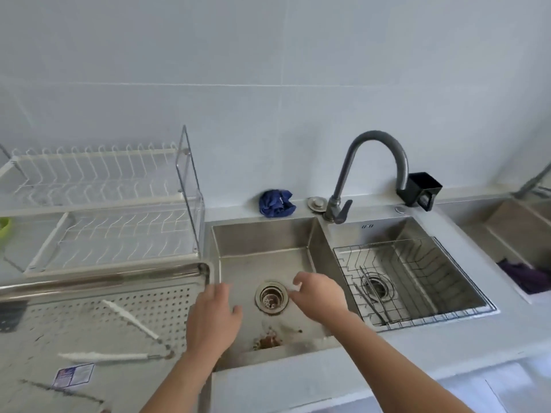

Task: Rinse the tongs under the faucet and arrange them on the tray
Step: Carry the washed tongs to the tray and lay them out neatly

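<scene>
A pair of tongs (131, 320) with white tips lies spread open on the perforated steel tray (89, 289) left of the sink. A thin metal pair of tongs (371, 296) lies in the wire basket (417, 254) in the right basin. Another dark pair of tongs (59, 390) lies at the tray's near left. My left hand (213, 320) hovers over the left basin (268, 245) beside the tray's edge, fingers relaxed, holding nothing. My right hand (319, 296) is above the drain (271, 296) with fingers loosely bent and nothing clearly in them. No water runs from the grey faucet (372, 156).
A white dish rack (98, 204) with a clear side panel stands behind the tray. A blue cloth (275, 202) and a sink plug (316, 202) lie on the ledge by the faucet. A black holder (422, 189) sits at the back right. Brown residue (267, 341) marks the basin floor.
</scene>
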`<state>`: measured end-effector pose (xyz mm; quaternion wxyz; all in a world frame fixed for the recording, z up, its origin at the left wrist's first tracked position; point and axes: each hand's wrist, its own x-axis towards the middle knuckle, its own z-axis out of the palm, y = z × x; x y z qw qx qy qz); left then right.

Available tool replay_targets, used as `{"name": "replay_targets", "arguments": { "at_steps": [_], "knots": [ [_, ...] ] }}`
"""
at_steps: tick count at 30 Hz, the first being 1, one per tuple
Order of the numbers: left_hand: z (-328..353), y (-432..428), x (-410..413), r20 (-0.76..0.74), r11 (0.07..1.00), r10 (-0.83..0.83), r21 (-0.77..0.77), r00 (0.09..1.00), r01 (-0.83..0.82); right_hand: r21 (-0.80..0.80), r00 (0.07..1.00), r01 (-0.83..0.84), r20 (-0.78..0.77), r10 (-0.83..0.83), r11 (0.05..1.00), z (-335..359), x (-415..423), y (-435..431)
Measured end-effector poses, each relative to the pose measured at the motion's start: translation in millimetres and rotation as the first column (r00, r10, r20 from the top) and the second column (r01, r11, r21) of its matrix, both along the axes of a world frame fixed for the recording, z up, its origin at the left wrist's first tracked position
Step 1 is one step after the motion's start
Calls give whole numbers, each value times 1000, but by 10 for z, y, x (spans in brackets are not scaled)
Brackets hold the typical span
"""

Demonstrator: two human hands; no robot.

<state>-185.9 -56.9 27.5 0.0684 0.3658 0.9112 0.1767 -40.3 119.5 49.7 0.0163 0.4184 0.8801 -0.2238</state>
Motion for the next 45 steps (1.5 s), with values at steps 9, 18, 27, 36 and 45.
{"name": "replay_targets", "arguments": {
  "at_steps": [9,18,27,36,45],
  "knots": [
    [-419,1398,1093,29,998,-49,-43,998,50,-73,985,132,119,-123,989,-455,1194,1582],
    [-998,1553,1741,-6,966,90,-242,996,-89,-167,963,112,261,-65,980,-1110,1457,2185],
    [-1048,1558,1760,-58,965,115,-230,992,-126,-125,948,107,313,-63,986,-1406,1304,2169],
    [-1084,1542,1757,-75,968,120,-211,990,-134,-66,954,76,294,-53,995,-1217,1394,2226],
    [-1069,1544,1743,-31,971,135,-196,990,-139,-34,980,96,179,-89,995,-833,1558,2195]
  ]
}}
